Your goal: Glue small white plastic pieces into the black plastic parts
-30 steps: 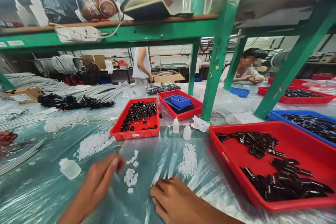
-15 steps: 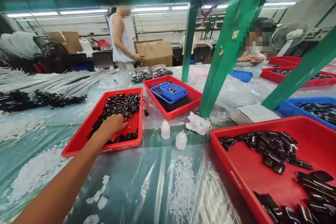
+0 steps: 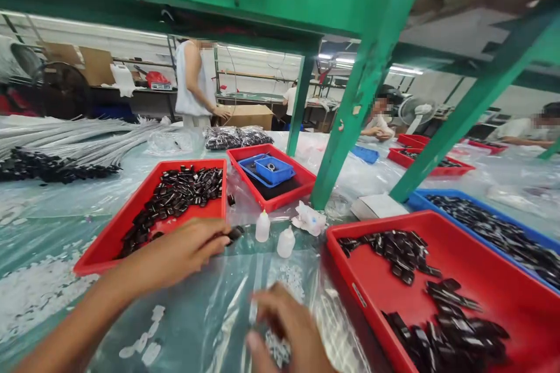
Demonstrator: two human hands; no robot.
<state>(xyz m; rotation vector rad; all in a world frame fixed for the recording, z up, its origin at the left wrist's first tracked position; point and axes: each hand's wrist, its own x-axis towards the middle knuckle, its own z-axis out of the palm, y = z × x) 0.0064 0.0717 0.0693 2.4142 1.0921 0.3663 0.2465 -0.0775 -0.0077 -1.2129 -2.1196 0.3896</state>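
Observation:
Pinched between the fingertips of my left hand [image 3: 192, 247] is a small glossy black plastic piece [image 3: 235, 234]. That hand is over the near right corner of a red tray [image 3: 151, 183], which holds many similar black pieces [image 3: 188, 189]. My right hand [image 3: 291, 326], somewhat blurred, hovers low at the front with thumb and fingers apart and nothing visible between them. Beneath it lies a heap of small white bits [image 3: 289, 280], partly covered by the hand.
Two small white bottles [image 3: 262, 227] stand mid-table beside crumpled white paper [image 3: 308, 218]. To the right is a larger red tray [image 3: 441, 280] of black parts. A green post [image 3: 350, 122] rises behind. Nested blue trays [image 3: 273, 169] sit farther back. Co-workers are beyond.
My left hand has come out of the red tray toward the right, now with a black piece. My right hand has entered from below. The view has shifted right and tilted up.

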